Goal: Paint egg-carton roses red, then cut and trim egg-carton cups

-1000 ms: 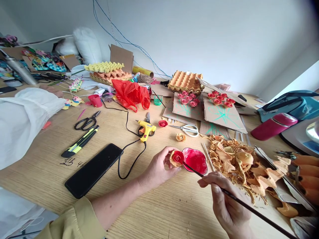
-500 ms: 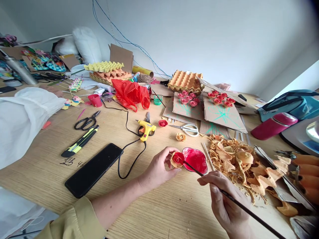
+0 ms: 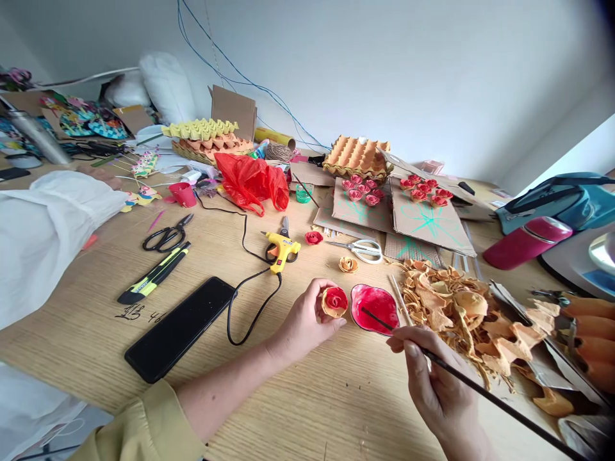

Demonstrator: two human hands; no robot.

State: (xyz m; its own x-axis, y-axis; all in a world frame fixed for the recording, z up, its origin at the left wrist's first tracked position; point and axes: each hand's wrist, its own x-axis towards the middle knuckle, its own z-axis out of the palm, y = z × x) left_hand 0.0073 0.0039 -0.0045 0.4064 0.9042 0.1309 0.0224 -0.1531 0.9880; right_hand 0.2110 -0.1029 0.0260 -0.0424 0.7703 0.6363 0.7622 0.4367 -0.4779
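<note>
"Pale, plain wall (image 3: 384, 70) at the back, and below it a light wood-grain table (image 3: 288, 410), crowded along its far side. What does the left hand (image 3: 307, 321) have?"

"It holds a small rose-shaped flower, red inside and tan on its outer rim (image 3: 335, 301), with the fingers curled about its far side and the thumb near its lower edge."

"Where exactly is that flower?"

"Near the middle of the table, just left of a shallow dish with a dark rim and a red-coated inside (image 3: 382, 299). The two stand apart."

"And the right hand (image 3: 439, 378)?"

"Closed on a long, thin, dark-handled paintbrush (image 3: 509, 408), slanting down to the left. Its tip is within the dish's outline; whether it touches the bottom I cannot tell."

"What lies around them?"

"Beyond the dish, a plain tan rose-shaped flower (image 3: 348, 264), a finished-looking red one (image 3: 314, 238) and white-handled metal scissors (image 3: 355, 246). To the right, a heap of torn tan pulp scraps (image 3: 435, 298). To the left, a yellow glue gun with a black cord (image 3: 283, 250) and a black rectangular phone (image 3: 180, 326)."
</note>
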